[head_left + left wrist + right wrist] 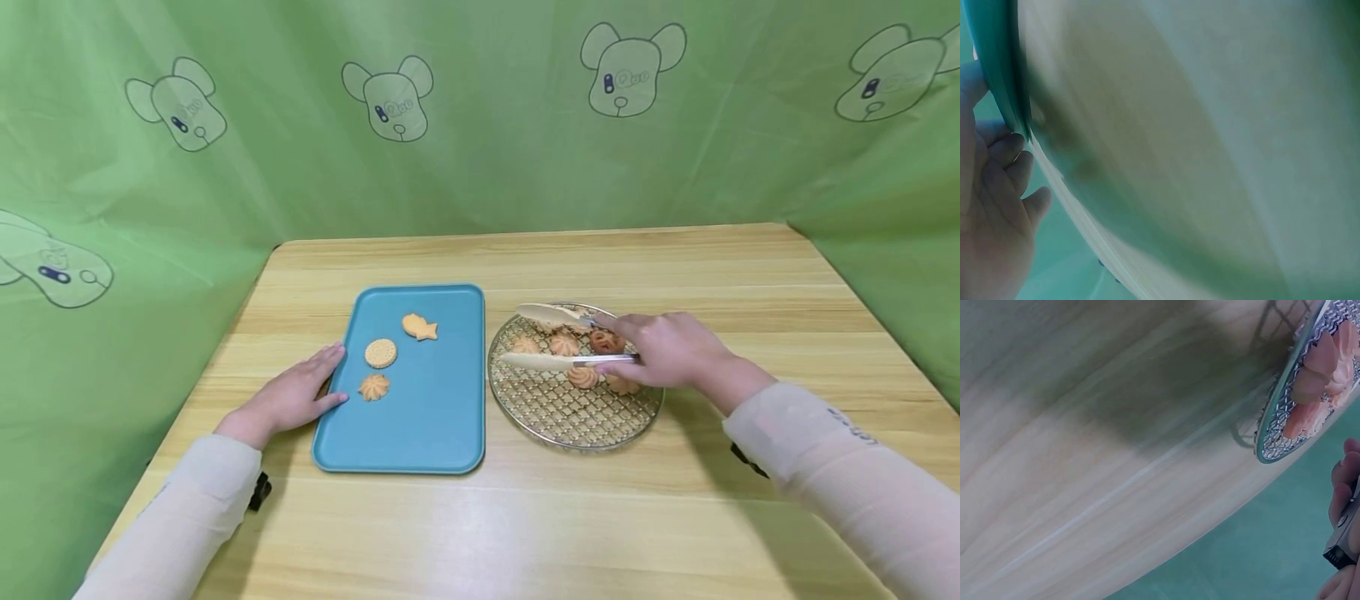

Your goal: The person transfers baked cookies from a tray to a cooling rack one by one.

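My left hand (292,394) rests at the left edge of a blue tray (450,417), its thumb tip on the rim and its fingers stretched along the outer side. On the tray lie a fish-shaped cookie (418,327), a round cookie (381,353) and a swirl cookie (373,387). Over a round wire rack (577,421), my right hand (671,350) grips tongs (596,361) with metal arms and beige tips. The tongs stand spread, their tips pointing left above several cookies. One rack cookie (606,341) is darker brown.
Both tray and rack sit side by side on a light wooden table (480,533). A green curtain (495,183) with mouse-head drawings hangs behind the table and along its sides. The rack casts a shadow in the right wrist view.
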The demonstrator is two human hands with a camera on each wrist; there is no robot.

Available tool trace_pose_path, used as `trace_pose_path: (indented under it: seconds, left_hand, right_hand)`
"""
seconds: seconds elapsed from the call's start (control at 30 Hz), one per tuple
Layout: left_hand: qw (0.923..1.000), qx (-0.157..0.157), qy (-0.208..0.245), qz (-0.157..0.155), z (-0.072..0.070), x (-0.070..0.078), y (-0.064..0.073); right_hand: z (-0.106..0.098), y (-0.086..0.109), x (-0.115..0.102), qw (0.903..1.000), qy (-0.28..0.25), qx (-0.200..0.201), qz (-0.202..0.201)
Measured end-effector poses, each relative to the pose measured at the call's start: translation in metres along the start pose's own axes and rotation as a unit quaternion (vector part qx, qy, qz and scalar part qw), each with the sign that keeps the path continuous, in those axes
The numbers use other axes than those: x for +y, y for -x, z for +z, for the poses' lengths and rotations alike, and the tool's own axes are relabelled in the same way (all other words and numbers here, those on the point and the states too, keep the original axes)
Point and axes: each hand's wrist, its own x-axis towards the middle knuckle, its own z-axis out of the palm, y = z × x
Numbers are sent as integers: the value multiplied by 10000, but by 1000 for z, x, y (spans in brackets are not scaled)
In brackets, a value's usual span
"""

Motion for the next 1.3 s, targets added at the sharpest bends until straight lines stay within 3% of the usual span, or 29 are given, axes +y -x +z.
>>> trace_pose_path:
  seconds: [0.43,1.3]
  left_hand:
    - [10000,-22,35,-61,0,0,0]
    - [10000,44,-18,-70,6,-5,-2]
  right_hand:
    - [1,-13,-9,9999,155,-49,9]
    - [14,-54,-56,9968,43,421,-675]
